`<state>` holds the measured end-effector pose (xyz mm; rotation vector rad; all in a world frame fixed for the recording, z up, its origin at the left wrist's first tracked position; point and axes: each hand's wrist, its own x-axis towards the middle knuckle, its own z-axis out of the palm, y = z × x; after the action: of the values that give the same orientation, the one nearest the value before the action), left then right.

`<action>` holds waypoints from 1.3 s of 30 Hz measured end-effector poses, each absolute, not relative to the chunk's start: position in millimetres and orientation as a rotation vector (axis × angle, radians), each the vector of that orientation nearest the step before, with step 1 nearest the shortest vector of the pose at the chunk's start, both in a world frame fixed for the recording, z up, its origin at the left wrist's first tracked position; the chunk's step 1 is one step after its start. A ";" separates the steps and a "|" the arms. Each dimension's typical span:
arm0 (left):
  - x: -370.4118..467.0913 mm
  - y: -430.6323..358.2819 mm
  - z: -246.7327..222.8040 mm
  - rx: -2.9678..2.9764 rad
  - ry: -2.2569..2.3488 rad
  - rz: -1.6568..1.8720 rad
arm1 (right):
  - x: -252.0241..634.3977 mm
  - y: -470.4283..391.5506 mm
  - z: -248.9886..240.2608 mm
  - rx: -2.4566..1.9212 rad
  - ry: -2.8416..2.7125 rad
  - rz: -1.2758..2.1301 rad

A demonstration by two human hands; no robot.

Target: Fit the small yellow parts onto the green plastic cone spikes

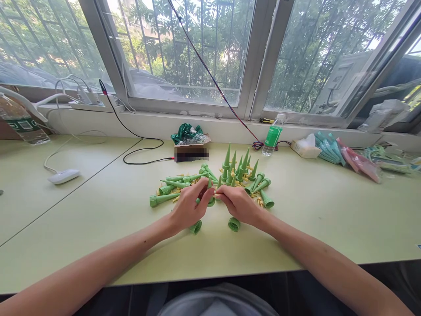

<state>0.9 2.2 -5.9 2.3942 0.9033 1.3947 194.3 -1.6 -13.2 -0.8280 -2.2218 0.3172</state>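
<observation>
**Two hands meet over a heap of green cones**

Head view: both forearms reach in from the bottom edge and come together at the near side of a pile of green plastic cones (210,182) on the pale green table (329,219). The left hand (189,206) is curled, its fingers closed around a green cone piece (210,193) that pokes up between the two hands. The right hand (238,204) is curled too, its fingertips pinched at the same spot, touching the left hand's fingers; what exactly it pinches is too small to tell. Below each hand a green cap end shows: one (195,227) under the left wrist, another (234,224) under the right.

In the pile some cones lie flat, while a cluster (235,166) stands upright at the far side. Small yellow parts (259,202) are scattered among them.

Farther back, a small cardboard box (191,151) sits near the windowsill, with a green-labelled bottle (272,137) to its right. A white mouse (63,176) lies well off to the left, and packets of teal and pink goods (342,153) are heaped at the far right.
</observation>
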 end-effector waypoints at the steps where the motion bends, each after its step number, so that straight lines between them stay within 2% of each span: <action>1: 0.9 2.2 -6.3 2.405 0.899 1.401 | 194.5 -1.6 -13.3 -0.833 -2.229 0.314; 26: 1.8 -2.3 -5.9 2.625 0.754 1.436 | 192.2 -2.6 -12.4 -0.947 -2.219 0.365; 33: 5.8 0.1 -2.1 2.170 1.009 1.357 | 190.3 -6.8 -7.7 -0.912 -2.134 0.434; 39: 7.6 4.2 4.4 1.646 0.934 1.239 | 191.8 -8.9 -5.6 -0.856 -2.133 0.441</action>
<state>7.6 4.2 4.4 1.6459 0.9336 1.2390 191.8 -8.9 -5.6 -0.8561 -2.1328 0.4408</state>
